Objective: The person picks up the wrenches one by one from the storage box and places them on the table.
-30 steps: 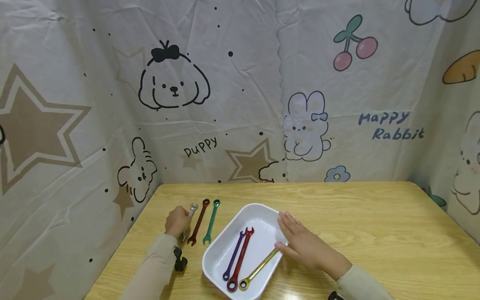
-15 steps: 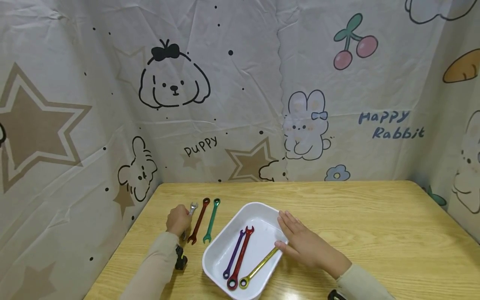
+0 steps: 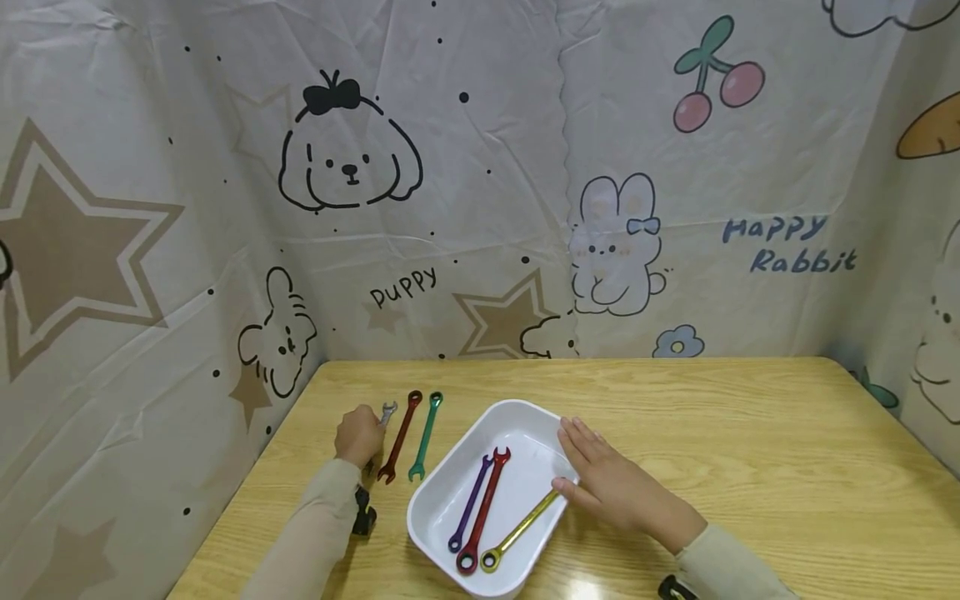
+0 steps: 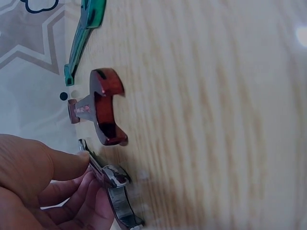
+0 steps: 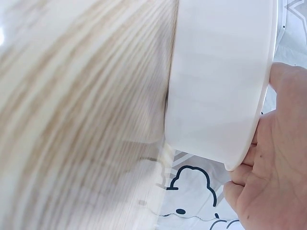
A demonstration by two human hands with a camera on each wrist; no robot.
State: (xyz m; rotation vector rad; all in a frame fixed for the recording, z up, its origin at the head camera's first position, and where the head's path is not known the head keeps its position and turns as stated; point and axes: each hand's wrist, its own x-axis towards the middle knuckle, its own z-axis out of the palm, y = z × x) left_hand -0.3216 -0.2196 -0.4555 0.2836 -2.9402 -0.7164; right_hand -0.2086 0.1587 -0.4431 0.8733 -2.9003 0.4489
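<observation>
At the left of the table my left hand (image 3: 360, 435) pinches a silver wrench (image 4: 115, 184) between thumb and fingers, its open jaw close over the wood. Just right of it lie a dark red wrench (image 3: 401, 437) and a green wrench (image 3: 426, 437), side by side. My right hand (image 3: 611, 483) rests with straight fingers on the right rim of a white plastic tub (image 3: 442, 471). Inside the tub are a purple wrench (image 3: 470, 504), a red wrench (image 3: 483, 510) and a yellow wrench (image 3: 521, 531). The palm hides part of the silver wrench in the head view.
The wooden table (image 3: 750, 450) extends to the right of the tub. A printed cloth (image 3: 480, 208) hangs behind the table and along both sides. Black straps (image 3: 363, 512) with devices sit at the wrists.
The head view has tilted down slightly, so the scene sits a little higher in it. Both hands keep their places, and the left still pinches the silver wrench.
</observation>
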